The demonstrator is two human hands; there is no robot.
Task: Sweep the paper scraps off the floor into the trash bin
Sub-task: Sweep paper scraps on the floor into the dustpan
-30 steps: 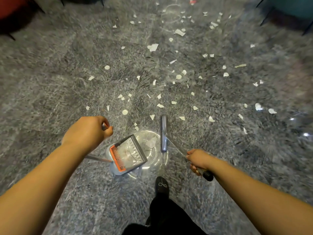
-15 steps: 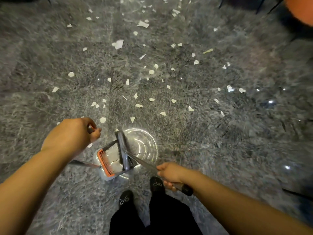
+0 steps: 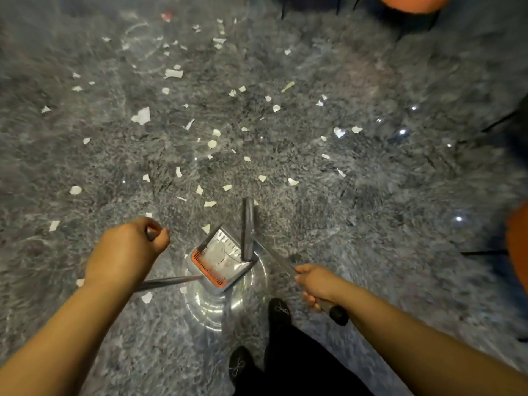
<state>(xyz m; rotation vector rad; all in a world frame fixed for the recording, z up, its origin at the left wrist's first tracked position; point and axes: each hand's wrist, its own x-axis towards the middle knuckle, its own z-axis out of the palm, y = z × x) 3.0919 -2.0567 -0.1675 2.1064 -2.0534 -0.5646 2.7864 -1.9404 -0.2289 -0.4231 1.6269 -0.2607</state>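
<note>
Near the feet, left hand [image 3: 125, 250] grips dustpan [image 3: 220, 261], right hand [image 3: 317, 284] grips broom [image 3: 248, 228]; mid-sweep, next pull far scraps [image 3: 211, 144] in.

Both hands, left [image 3: 125, 250] and right [image 3: 315, 284], seemingly fisted, arms outstretched.

Orange seat [image 3: 411, 2] cut off above.

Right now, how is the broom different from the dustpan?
The broom has a long narrow dark head; the dustpan is a wide grey tray with an orange comb edge. The right hand grips the broom's handle; the left hand grips the dustpan's. Both have long grey handles and meet above the floor.
</note>
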